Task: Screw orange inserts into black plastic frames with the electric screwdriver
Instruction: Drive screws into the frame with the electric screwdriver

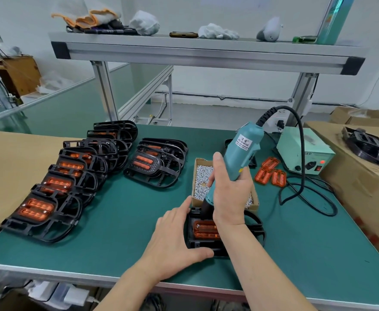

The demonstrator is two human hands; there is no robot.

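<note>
A box (200, 161) holds screws (200, 178); right grip (231, 196) clasps screwdriver (244, 151), left grip (172, 239) presses flat against frame (203, 242).

Screw box (203, 176) behind frame (206, 241)

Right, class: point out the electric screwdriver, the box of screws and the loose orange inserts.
electric screwdriver (239, 161), head view, teal body below the label.
box of screws (253, 206), head view, cardboard wall at its near right corner.
loose orange inserts (278, 177), head view, right-hand insert of the cluster.
</note>
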